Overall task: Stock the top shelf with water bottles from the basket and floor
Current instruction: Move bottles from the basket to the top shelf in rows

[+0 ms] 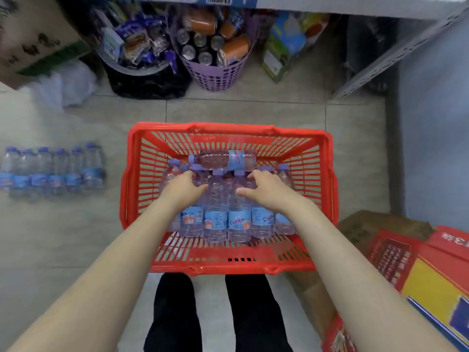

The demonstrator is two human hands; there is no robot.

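A red plastic basket [142, 179] stands on the tiled floor in front of my legs. Inside it several water bottles [215, 219] with blue labels and purple caps lie side by side, and one more bottle [223, 160] lies crosswise on their far ends. My left hand [184, 190] is down on the left bottles, its fingers curled over a bottle's shoulder near the caps and its thumb on the other side. My right hand [267, 191] grips a bottle on the right in the same way. Another row of bottles [53, 170] stands on the floor to the left.
Under the shelf edge [355, 6] at the top stand a purple basket of cans [215, 77], a dark bin of snack packets [142, 80] and a green box [281, 47]. A grey shelf post [396, 57] slants at the right. Red and yellow cartons [418, 275] lie at the lower right.
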